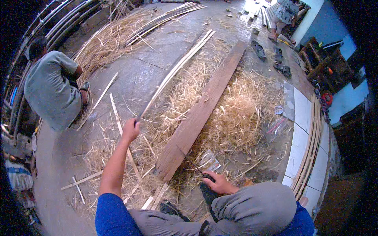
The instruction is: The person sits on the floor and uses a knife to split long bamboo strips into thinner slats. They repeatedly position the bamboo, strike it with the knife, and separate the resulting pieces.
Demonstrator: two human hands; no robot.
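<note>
My left hand (131, 129), stretched out ahead, is closed around the near end of a long bamboo strip (165, 83). The pale strip, perhaps more than one lying together, runs up and to the right, past the left side of a wooden plank (197, 118). Close to my knee, my right hand (222, 185) grips the dark handle of a knife (193, 164). Its thin blade points up and left, with the tip over the near part of the plank. Apart from a few curled shavings, the plank's brown top is bare.
Curly shavings (244, 106) lie heaped on both sides of the plank. At left a person (55, 88) squats near a pile of strips (106, 37); another person (285, 15) is at the far right. Sandals (258, 50) lie beyond the shavings. Long slats (311, 145) line the right side.
</note>
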